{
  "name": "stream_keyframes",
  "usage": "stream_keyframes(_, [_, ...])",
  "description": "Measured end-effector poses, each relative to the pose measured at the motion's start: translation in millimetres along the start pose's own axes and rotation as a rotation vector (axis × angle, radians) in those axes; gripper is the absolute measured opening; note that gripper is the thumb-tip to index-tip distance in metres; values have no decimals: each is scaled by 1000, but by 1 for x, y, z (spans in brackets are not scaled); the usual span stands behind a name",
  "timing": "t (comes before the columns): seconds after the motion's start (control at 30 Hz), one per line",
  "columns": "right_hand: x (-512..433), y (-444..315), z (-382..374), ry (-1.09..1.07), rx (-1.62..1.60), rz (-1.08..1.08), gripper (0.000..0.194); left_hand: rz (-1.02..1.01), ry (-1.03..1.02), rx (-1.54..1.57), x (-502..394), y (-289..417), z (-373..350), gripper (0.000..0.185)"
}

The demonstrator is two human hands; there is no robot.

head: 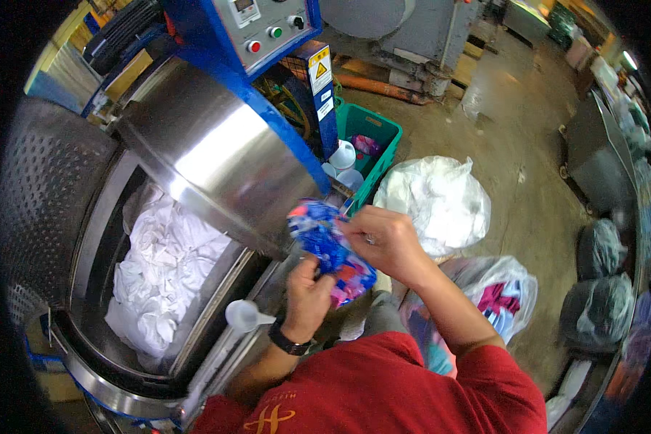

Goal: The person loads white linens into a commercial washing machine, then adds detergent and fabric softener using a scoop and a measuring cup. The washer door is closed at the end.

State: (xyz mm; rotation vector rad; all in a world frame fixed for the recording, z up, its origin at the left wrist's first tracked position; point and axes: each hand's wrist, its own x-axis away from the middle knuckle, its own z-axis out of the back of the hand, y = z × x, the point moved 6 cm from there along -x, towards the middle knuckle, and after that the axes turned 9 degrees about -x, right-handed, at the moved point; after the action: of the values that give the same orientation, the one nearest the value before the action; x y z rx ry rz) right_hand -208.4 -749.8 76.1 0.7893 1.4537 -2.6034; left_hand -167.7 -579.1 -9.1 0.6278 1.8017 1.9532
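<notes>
My left hand (308, 293), with a dark band at the wrist, grips the lower side of a blue and pink printed plastic packet (325, 236). At its upper right edge, my right hand (382, 236) pinches the packet, slightly blurred. The packet is crumpled between them, and whether it is torn open cannot be seen. A white plastic scoop (244, 316) rests on the metal ledge beside my left wrist. To the left, white cloth (165, 271) lies bunched inside the open drum of an industrial washing machine (222, 146).
A green plastic crate (377, 122) holds white containers (343, 154) and another packet. On the floor to my right stand a bag of white items (439, 203) and a clear bag of coloured cloth (499, 301). A control panel (271, 27) is above; a metal cart (599, 154) stands farther right.
</notes>
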Motion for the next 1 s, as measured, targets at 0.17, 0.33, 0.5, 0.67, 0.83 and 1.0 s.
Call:
stream_keyframes(0.17, [29, 137, 98, -10, 83, -247, 14, 74, -161, -150, -78, -69, -135, 27])
stream_keyframes(0.33, [51, 268, 147, -27, 209, -356, 12, 255, -200, -31, -153, -148, -237, 20])
stream_keyframes(0.5, [28, 371, 155, 23, 241, -306, 8, 157, -162, -305, -233, -185, -263, 21])
stream_keyframes(0.67, [-33, 433, 143, 96, 196, -305, 8, 57, 0, -333, -319, -203, -249, 24])
stream_keyframes(0.83, [-77, 498, 86, 134, 154, -212, 11, 217, 119, -331, -387, -251, -211, 45])
stream_keyframes(1.0, [-77, 588, 0, 100, 84, -391, 12, 352, 209, -299, -423, -337, -167, 55])
